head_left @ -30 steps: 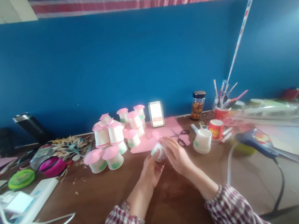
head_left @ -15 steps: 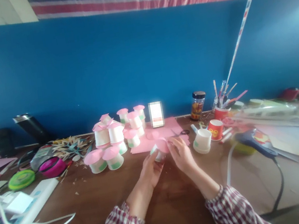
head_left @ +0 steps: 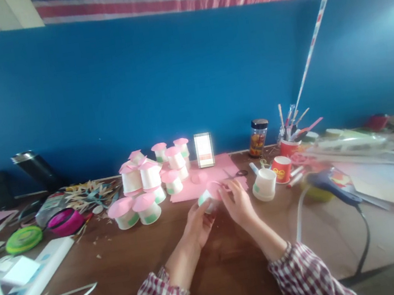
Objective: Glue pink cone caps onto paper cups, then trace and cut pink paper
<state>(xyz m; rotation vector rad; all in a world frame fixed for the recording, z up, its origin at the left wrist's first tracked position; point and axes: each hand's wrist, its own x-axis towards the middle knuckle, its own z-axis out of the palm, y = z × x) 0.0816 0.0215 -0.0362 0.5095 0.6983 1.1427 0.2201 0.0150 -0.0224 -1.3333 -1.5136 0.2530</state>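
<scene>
In the middle of the head view, my left hand [head_left: 197, 225] is closed around a small white paper cup [head_left: 203, 199] with a green patch, held tilted above the table. A pink paper circle [head_left: 213, 191] covers the cup's right end. My right hand [head_left: 239, 204] pinches the circle's right edge with its fingertips. Both hands partly hide the cup and paper. Just behind them, pink paper sheets [head_left: 218, 163] lie with scissors [head_left: 240, 173] on top. To the left stand several paper cups with pink paper roofs [head_left: 146, 201], some stacked.
To the right stand white paper cups [head_left: 265, 185], a red cup [head_left: 281, 169], a lidded jar [head_left: 259, 140] and a glue gun [head_left: 333, 185] with its cord. A power strip [head_left: 48, 271], green tape roll [head_left: 23, 238] and magenta container [head_left: 65, 221] lie left. A blue wall [head_left: 171, 77] rises behind.
The cup in my left hand has tipped a little, showing more of its green-patched side. My right fingers stay at the pink paper's edge. The whole view has shifted slightly.
</scene>
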